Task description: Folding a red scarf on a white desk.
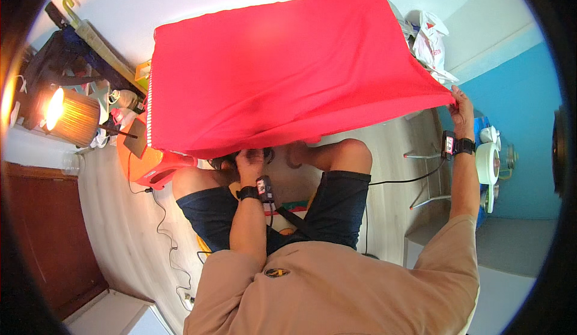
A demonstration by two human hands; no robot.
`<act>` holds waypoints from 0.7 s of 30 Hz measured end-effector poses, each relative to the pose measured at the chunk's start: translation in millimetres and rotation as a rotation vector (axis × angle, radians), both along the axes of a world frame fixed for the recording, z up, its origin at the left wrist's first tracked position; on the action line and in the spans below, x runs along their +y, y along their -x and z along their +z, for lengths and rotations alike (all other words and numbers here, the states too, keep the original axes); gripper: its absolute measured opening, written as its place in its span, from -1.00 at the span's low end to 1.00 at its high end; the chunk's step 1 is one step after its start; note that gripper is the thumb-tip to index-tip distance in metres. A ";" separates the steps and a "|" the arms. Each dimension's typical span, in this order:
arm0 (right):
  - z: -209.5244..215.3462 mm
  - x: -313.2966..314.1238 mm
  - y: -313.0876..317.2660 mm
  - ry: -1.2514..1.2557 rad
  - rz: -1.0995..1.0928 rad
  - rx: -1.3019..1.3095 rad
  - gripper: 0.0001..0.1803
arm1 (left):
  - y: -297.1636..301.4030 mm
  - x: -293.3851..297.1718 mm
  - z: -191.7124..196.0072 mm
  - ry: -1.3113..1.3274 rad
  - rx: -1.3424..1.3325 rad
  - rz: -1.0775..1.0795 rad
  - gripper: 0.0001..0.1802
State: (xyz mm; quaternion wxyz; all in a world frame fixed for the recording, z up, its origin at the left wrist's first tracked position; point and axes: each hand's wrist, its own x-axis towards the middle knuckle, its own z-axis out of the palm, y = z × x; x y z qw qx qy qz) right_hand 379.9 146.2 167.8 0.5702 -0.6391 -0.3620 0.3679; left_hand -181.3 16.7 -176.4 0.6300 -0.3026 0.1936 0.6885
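Note:
A large red cloth (282, 64) spreads out in front of me, covering whatever lies beneath it. My right hand (461, 105) is closed in a pinch on its near right corner and pulls that corner out to the side. At the near edge, between my knees, my left hand (250, 162) is curled against the fabric and appears to grip it; its fingertips are partly hidden. A striped strip shows along the cloth's left edge. Both wrists carry a dark strap with a small device.
On the left stand a red-orange stool (162, 170) and a lit lamp (75, 115). White plastic bags (430, 40) sit behind the cloth's right side. A pale green pan (488, 164) is beside my right forearm, near a metal-legged stand (430, 201). A black cable (162, 230) trails along the floor.

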 end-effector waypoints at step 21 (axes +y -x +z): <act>-21.9 -11.2 -36.2 0.050 0.012 -0.054 -0.75 | 34.3 -0.2 -4.4 0.034 0.238 0.170 -0.60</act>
